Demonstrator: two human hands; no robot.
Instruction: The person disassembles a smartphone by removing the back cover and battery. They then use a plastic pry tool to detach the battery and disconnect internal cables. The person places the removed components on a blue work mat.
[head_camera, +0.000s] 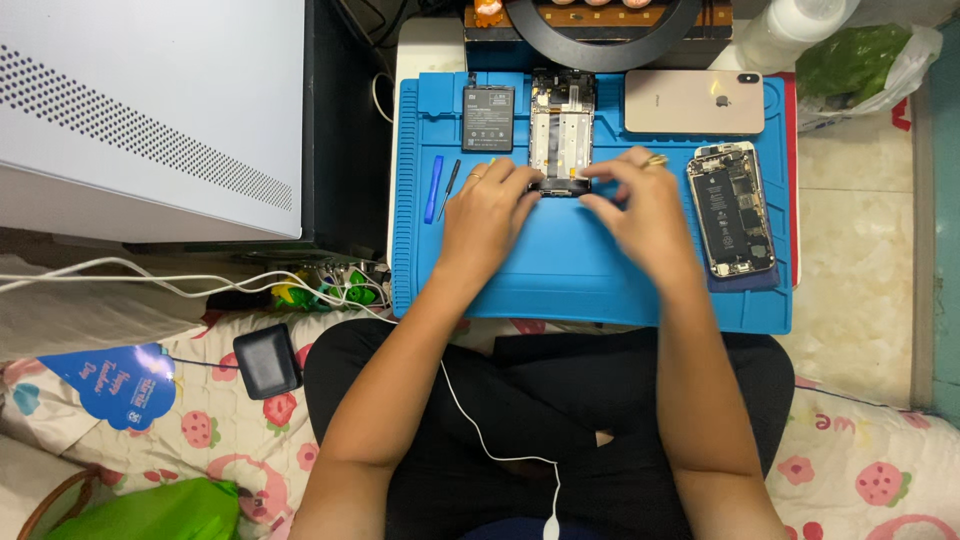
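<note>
An opened phone frame (561, 125) lies lengthwise on the blue repair mat (560, 270). My left hand (490, 210) and my right hand (640, 205) both pinch the near end of that frame, fingertips meeting over a small dark part (562, 186) at its bottom edge. Whether a tool sits between the fingers is hidden. A black battery (488, 117) lies just left of the frame.
A blue pry tool (433, 188) and thin black tool (450, 188) lie on the mat's left. A gold phone, back up (693, 101), and an opened phone (731, 208) sit right. A white case (150, 100) stands left; a ring light (600, 25) behind.
</note>
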